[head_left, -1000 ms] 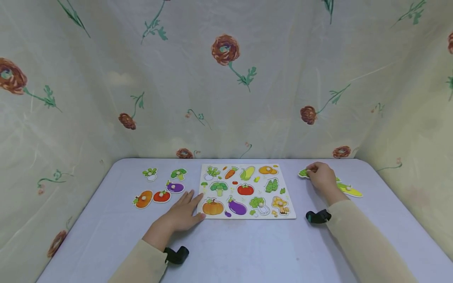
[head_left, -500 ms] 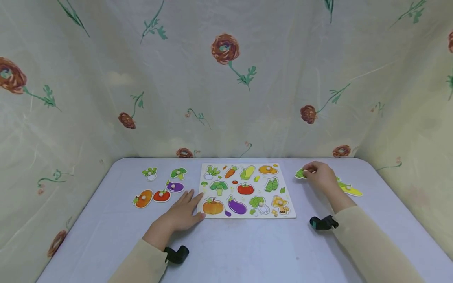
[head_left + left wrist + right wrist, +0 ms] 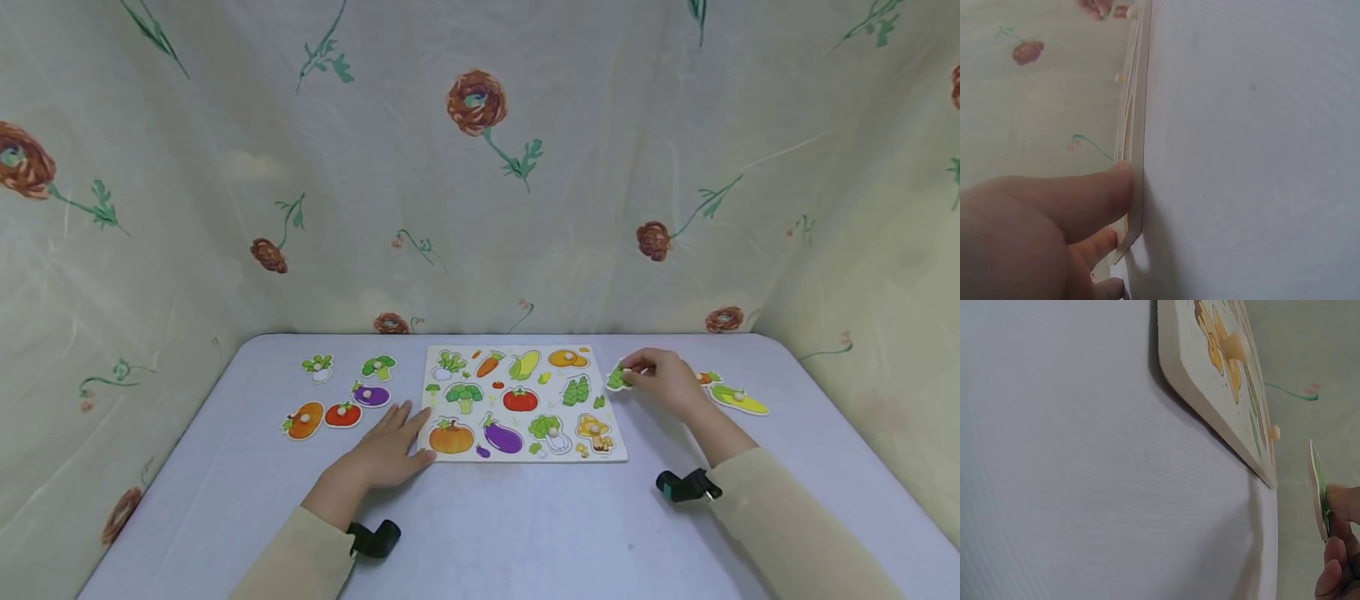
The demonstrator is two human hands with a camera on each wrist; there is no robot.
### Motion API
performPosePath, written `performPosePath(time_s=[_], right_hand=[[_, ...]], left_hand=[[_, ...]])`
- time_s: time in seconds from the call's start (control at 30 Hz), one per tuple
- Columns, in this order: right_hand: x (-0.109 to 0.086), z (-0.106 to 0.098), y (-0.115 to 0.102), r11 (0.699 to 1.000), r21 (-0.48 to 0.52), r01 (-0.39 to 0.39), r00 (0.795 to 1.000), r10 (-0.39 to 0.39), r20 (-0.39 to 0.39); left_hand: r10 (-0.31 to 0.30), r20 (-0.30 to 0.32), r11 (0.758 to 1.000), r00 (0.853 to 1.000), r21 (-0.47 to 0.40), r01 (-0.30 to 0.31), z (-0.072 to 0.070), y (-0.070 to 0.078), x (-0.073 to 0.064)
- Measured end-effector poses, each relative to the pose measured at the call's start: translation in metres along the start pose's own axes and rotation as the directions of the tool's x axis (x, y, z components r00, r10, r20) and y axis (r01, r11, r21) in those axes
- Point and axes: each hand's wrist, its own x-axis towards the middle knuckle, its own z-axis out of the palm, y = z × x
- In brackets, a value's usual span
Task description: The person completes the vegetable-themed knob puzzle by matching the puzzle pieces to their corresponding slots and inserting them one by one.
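A white vegetable puzzle board [image 3: 487,423] lies flat on the table. My left hand [image 3: 386,454] rests at its front left corner, fingers spread; in the left wrist view the thumb [image 3: 1094,194] touches the board's front edge. My right hand [image 3: 666,382] pinches a green vegetable puzzle piece [image 3: 617,379] just off the board's right edge. In the right wrist view this green piece [image 3: 1318,487] is held on edge above the table, between thumb and fingers. Its knob is hidden by the fingers. A mushroom piece [image 3: 594,432] and a cabbage piece [image 3: 550,432] sit in the board.
Left of the board lie a radish piece [image 3: 318,368], a broccoli piece [image 3: 378,368], an eggplant piece [image 3: 378,397], a tomato piece [image 3: 342,416] and an orange pumpkin piece [image 3: 306,422]. A corn piece [image 3: 741,399] and a partly hidden carrot piece [image 3: 707,378] lie right. Floral cloth hangs behind.
My right hand has carried the green piece left, towards the board's right edge. The carrot piece behind it has come into view. My left hand has stayed put.
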Motion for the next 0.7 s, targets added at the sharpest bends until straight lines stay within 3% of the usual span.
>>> performPosePath(time_s=[0.7], right_hand=[[0.004, 0.039, -0.035, 0.999, 0.042, -0.015, 0.990, 0.009, 0.141]], left_hand=[[0.001, 0.002, 1.000, 1.000, -0.003, -0.001, -0.002, 0.000, -0.001]])
